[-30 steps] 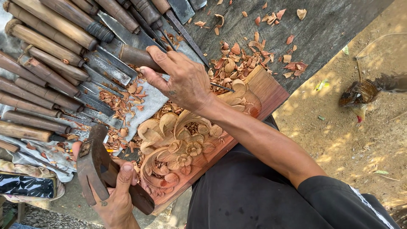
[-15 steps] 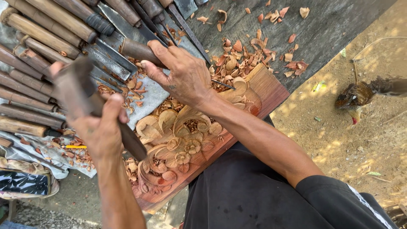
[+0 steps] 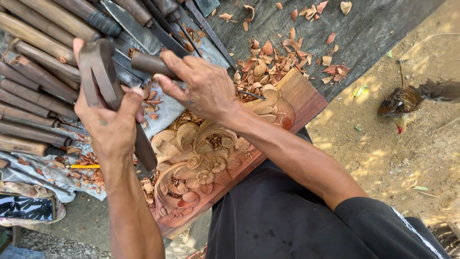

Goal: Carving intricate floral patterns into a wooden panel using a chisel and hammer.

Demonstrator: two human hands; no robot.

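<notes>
Chisel handle [image 3: 151,64], dark and round, lies clenched in the right hand [image 3: 203,86] above the far end of the carved wooden panel [image 3: 211,158]; its blade is hidden under the palm, so where the edge meets the wood I cannot tell. It is held low and slanted, which looks to me like a way of steadying the tool for a blow. The left hand [image 3: 112,122] is raised beside it, its grip closed tight around the shaft of a dark wooden mallet [image 3: 98,72], head up and apart from the chisel.

Under both hands the panel rests tilted across the near edge of the counter [image 3: 364,29], one end out over the person's lap in black clothing [image 3: 287,216]. Its reddish face is cut into leaves, scrolls and small flowers, with loose chips caught in the hollows. More wood shavings [image 3: 282,52] are scattered over the grey boards just beyond the panel's far end.

Toward the left edge of the counter a spread of chisels and gouges [image 3: 38,86] with long wooden handles lies side by side on a sheet of cloth [image 3: 52,177], close at hand, I'd guess so one can be swapped for another quickly. A thin yellow pencil [image 3: 85,166] lies among chips there.

Off the counter, on the sandy ground [image 3: 393,158] to the right, a chicken [image 3: 405,103] pecks.
</notes>
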